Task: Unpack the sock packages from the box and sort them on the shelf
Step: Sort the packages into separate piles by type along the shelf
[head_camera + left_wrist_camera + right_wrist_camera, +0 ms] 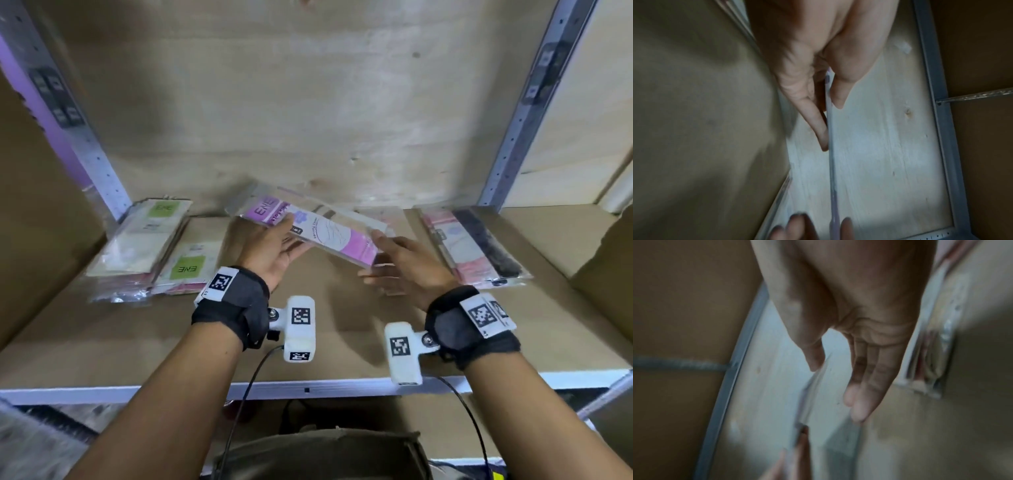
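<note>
1. The pink-labelled sock package (310, 233) is in the air above the middle of the shelf board (308, 342), clear of the stacks on either side.
2. Its long axis runs from far-left to near-right, with the "ENE" header end at the far left.
3. The left hand (274, 250) pinches the package near its header end: in the left wrist view the thumb lies on one face and the fingers (813, 123) on the other, with the thin edge between them.
4. The right hand (407, 263) is at the near-right end with straight, relaxed fingers. The thumb touches the edge, but no closed grip shows there.
5. The green-labelled stack (144, 240) lies to the left, nearer the left hand. The pink-and-dark stack (472, 246) lies to the right, nearer the right hand.
6. The colours suggest the package likely belongs on the right, so its near end already points roughly toward that stack.
</note>
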